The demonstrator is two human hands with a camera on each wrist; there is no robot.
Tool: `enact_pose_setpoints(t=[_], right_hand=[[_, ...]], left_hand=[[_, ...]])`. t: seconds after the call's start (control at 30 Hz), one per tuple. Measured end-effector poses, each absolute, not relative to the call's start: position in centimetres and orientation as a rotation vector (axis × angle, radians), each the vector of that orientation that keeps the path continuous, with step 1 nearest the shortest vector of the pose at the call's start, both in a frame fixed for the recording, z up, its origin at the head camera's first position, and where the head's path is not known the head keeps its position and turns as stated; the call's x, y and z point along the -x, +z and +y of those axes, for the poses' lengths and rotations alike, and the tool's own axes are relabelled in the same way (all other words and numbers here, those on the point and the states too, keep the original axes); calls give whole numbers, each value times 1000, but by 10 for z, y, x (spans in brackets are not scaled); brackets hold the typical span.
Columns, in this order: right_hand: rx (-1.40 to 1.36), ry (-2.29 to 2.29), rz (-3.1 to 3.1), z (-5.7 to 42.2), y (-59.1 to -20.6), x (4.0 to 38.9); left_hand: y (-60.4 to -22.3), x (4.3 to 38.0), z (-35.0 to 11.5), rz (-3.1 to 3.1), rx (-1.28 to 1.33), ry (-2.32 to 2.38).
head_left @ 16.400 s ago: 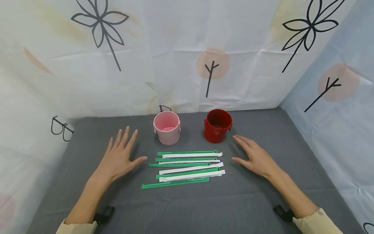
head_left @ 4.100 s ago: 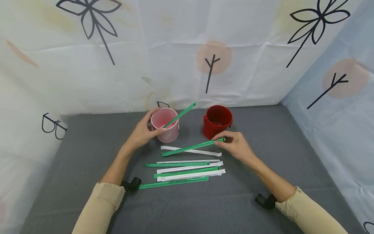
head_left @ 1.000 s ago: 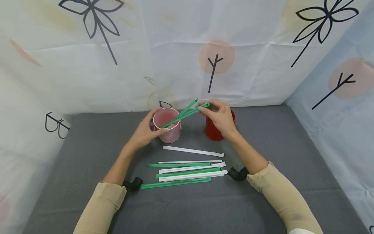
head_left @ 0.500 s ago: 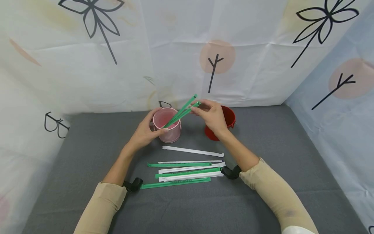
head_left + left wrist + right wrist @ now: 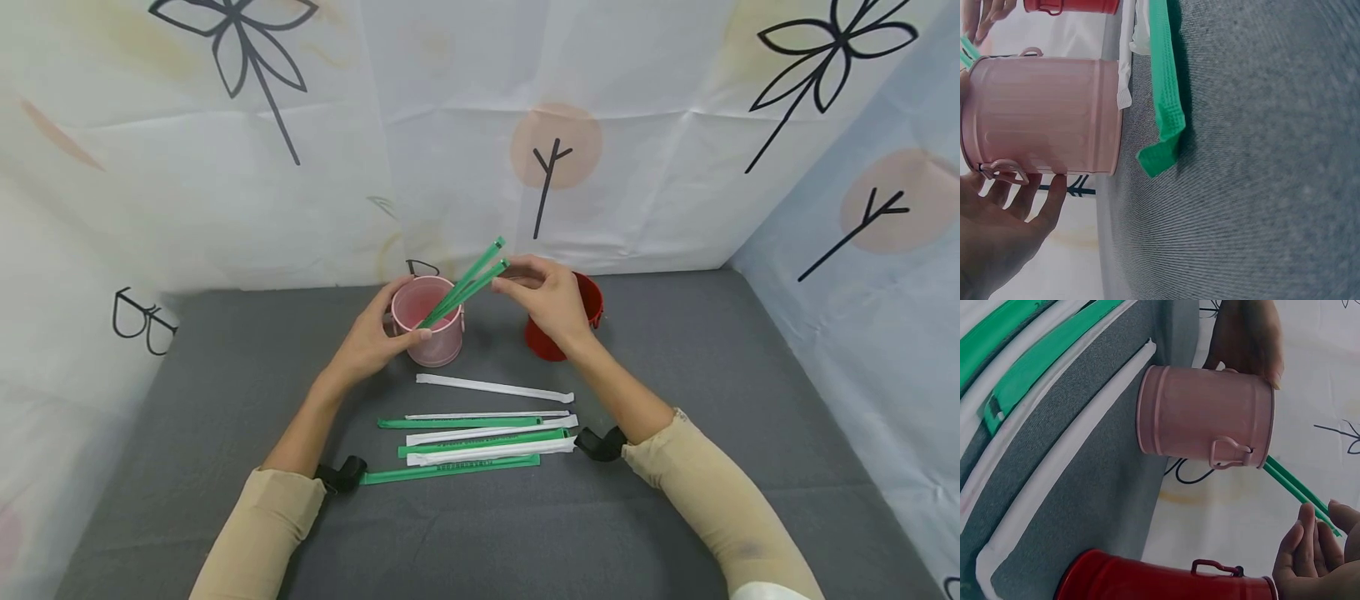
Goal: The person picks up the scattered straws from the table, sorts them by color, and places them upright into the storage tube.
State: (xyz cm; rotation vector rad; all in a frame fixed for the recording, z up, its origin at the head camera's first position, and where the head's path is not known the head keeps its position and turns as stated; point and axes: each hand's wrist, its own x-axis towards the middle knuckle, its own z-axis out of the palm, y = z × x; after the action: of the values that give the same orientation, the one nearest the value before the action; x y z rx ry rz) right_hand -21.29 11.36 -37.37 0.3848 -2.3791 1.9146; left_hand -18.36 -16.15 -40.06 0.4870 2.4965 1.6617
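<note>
My left hand (image 5: 369, 337) holds the small pink bucket (image 5: 437, 340) by its side, thumb over the near rim and fingers around the back, as the left wrist view also shows. Two green paper-wrapped straws (image 5: 467, 287) lean out of the bucket toward the upper right, their lower ends hidden inside. Right beside their top ends is my right hand (image 5: 551, 304). Its thumb and fingers stand apart, and in the right wrist view the green straws (image 5: 1300, 487) show in the gap between them. The red bucket (image 5: 588, 304) stands partly behind this hand.
A white-wrapped straw (image 5: 495, 387) lies alone in front of the buckets. Nearer me, several green and white wrapped straws (image 5: 480, 422) lie in a loose row on the grey cloth (image 5: 480, 533). A white printed curtain (image 5: 450, 167) rises behind the buckets.
My right hand carried a second green straw from the table into the pink bucket, then its fingers loosened and drew slightly right. The left hand still holds the bucket.
</note>
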Motion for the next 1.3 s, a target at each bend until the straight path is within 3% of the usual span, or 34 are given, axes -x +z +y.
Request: enact_pose_setpoints(t=[0.6, 1.3], right_hand=[[-536, 1854, -2331, 135, -366, 182], [-620, 1898, -2428, 158, -397, 154]], left_hand=[[-401, 185, -163, 2517, -495, 1652], [-401, 184, -162, 2520, -506, 1663]])
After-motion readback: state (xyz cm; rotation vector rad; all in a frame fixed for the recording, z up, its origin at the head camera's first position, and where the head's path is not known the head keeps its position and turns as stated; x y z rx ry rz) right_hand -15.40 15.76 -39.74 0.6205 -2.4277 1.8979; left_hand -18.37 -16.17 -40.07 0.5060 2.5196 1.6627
